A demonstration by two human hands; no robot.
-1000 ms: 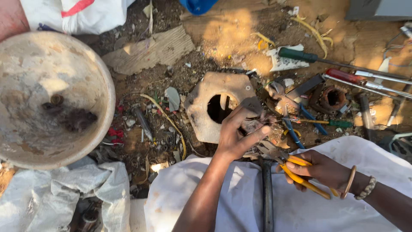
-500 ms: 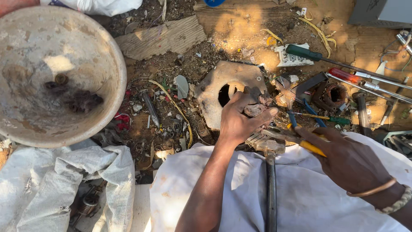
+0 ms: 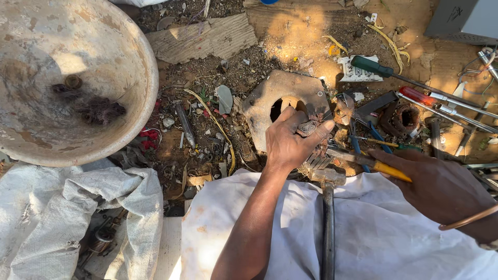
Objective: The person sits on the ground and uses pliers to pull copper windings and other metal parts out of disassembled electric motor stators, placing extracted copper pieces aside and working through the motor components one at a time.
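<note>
Dirt ground (image 3: pixel 290 36), littered with scrap, wood chips and wire bits. White cloth (image 3: pixel 373 233) covers the person's lap at bottom; grey sack (image 3: pixel 67 212) bottom left. Big worn basin (image 3: pixel 129 119) upper left, dark wire clumps (image 3: pixel 98 109) lying inside it. Board (image 3: pixel 207 36) above centre. Flat metal plate (image 3: pixel 280 93) with a round hole sits mid-frame, just beyond the left hand. Hammer (image 3: pixel 327 207) lies on the cloth, handle running down the lap, head near the left wrist. Green screwdriver (image 3: pixel 378 67) and red screwdriver (image 3: pixel 420 96) lie upper right, a rusty round part (image 3: pixel 402 119) just below them.

Left hand (image 3: pixel 288 142): fingers closed, pinching a small tuft of copper wire (image 3: pixel 311 126) between thumb and fingertips, over the plate's lower edge. Right hand (image 3: pixel 441 189): closed around yellow-handled pliers (image 3: pixel 381 167), tip pointing left toward the left hand; whether the pliers bite the wire, can't tell. Bangle (image 3: pixel 469 218) on the right wrist.
</note>
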